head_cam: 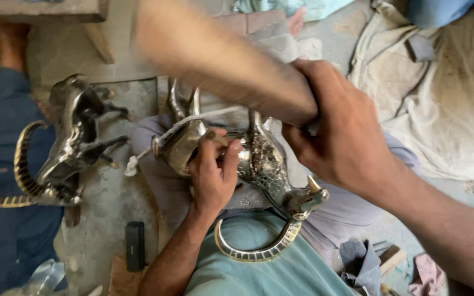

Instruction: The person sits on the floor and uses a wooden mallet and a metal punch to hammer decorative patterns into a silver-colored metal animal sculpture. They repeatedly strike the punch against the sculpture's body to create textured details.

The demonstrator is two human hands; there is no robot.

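**Q:** What may go wrong at this moment, and through what cause?

**A:** In my judgement, the metal goat figure [259, 164] could roll off the lap, since it rests on cloth-covered thighs and only the left hand [212, 175] steadies it. Its curved ridged horn [256, 253], below the left wrist and against the green shirt, might catch in the cloth. The wooden club [220, 60] is blurred with motion; a stroke landing short would meet the left fingers, which lie on the body just under it.

**Q:** How do the fingers stand?

**A:** The left fingers [231, 151] are curled down over the figure's back, closed on it in a pressing hold, thumb toward the white cord [185, 127] that runs away to the left of the fingertips. The right hand [341, 131] is wrapped fully round the near end of the club, fingers shut tight, with a scrap of pale cloth showing at the grip.

**Q:** Where does the figure lie relative to those fingers?

**A:** Directly beneath the left fingers, between the two hands; its horned head [305, 198] points out below the right fingers.

**Q:** What else is about?

**A:** A second horned figure [67, 148] stands well apart, left of the left fingers, beside another person's blue sleeve [1, 126]. A dark block [135, 245] lies on the floor near the left forearm.
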